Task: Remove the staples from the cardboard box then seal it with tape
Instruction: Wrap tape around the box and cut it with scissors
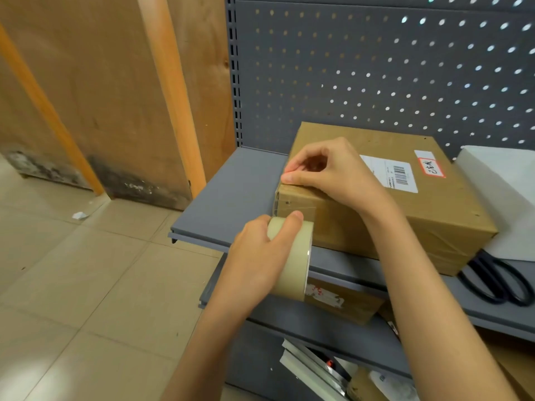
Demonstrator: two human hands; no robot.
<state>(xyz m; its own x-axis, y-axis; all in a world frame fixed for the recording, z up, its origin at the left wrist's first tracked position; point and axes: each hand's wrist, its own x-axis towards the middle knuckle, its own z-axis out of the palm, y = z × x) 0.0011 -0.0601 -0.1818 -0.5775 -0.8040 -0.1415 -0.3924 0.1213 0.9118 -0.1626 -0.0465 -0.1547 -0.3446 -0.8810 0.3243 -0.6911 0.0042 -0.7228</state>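
My left hand is gripping one tape roll; my right hand is pinching tape at the one cardboard box's corner, on the shelf's front edge.

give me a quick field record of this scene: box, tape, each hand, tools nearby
box: cardboard box lies closed on the grey shelf, barcode label on top
tape: tape roll held against the box's near face
left hand: left hand grips the tape roll
right hand: right hand presses the tape end at the box's top left edge
tools: black scissors on the shelf, right of the box
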